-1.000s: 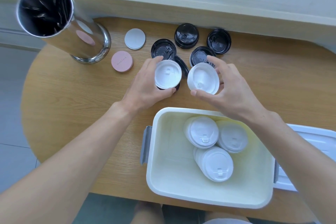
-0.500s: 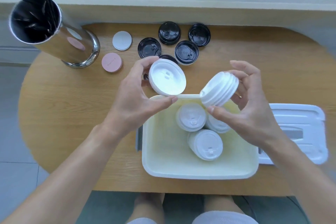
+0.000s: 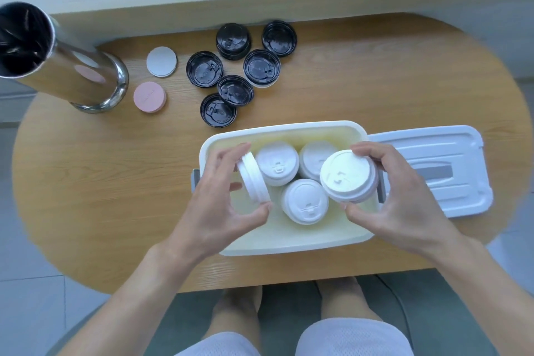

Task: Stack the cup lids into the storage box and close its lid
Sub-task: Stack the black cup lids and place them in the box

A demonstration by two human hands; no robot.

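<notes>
A: Obs., near to far; left hand [image 3: 222, 196] over the storage box [image 3: 289, 246], 9 o'clock side; thumb and fingers pinch a short stack of white lids [image 3: 253, 180] by its rim; stack tipped on edge, faces turned toward 3 o'clock.

B: Right side?

A: Right hand [image 3: 396, 199] over the 3 o'clock side; fingers close round a second white stack [image 3: 348, 175], top face up toward the camera, axis near upright; neither hand is spread free.

B: Box contents?

A: Three white stacks [image 3: 303, 201] already inside, clustered at centre and toward 12 o'clock; bare floor shows at 6 o'clock and along the 9 o'clock wall.

B: So what does the next move turn on?

A: Judgement: the free floor lies straight below and slightly toward 6 o'clock of the left hand; that stack needs rolling upright before it goes down; the right stack is already level and nearest the 3 o'clock wall.

B: Farther out?

A: Box lid [image 3: 433, 170] flat on the table [image 3: 101, 196] at 3 o'clock, touching the box, nearer the right hand; black lids [image 3: 235, 66] at 12 o'clock, not yet packed; beyond reach without leaning.
</notes>
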